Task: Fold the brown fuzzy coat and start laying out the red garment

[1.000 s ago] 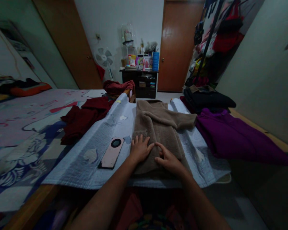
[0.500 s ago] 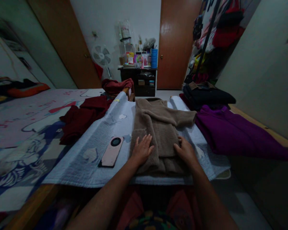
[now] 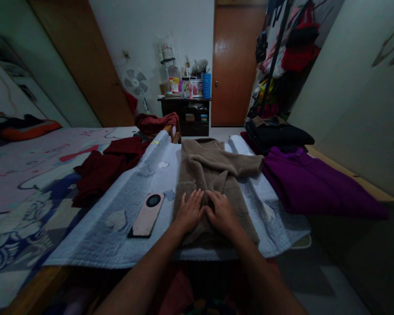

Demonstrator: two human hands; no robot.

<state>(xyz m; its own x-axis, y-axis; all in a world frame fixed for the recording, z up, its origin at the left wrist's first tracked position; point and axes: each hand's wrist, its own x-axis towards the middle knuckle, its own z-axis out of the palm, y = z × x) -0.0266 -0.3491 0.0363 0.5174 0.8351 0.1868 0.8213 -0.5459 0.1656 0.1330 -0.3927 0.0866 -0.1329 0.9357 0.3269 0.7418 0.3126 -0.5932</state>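
Your right hand [image 3: 221,213], possible pinch indeterminable, has moved inward beside your left hand [image 3: 189,212], whose fingers lie lightly spread, centring the work mid-front on the brown garment [image 3: 213,173] atop the blue quilt [image 3: 108,245].

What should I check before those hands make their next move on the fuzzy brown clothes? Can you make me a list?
1. Left hand on the brown garment: ok, resting on it.
2. Right hand gripping fabric: cannot tell; it touches the garment, but its grip is hidden.
3. Sleeve tucked in: not ok, it sticks out toward the purple garment.
4. Front smooth: not ok, creases show near the hands.
5. Phone off the garment: ok, it's left, on the pale blue cloth.
6. Underside flat: cannot tell, hidden.
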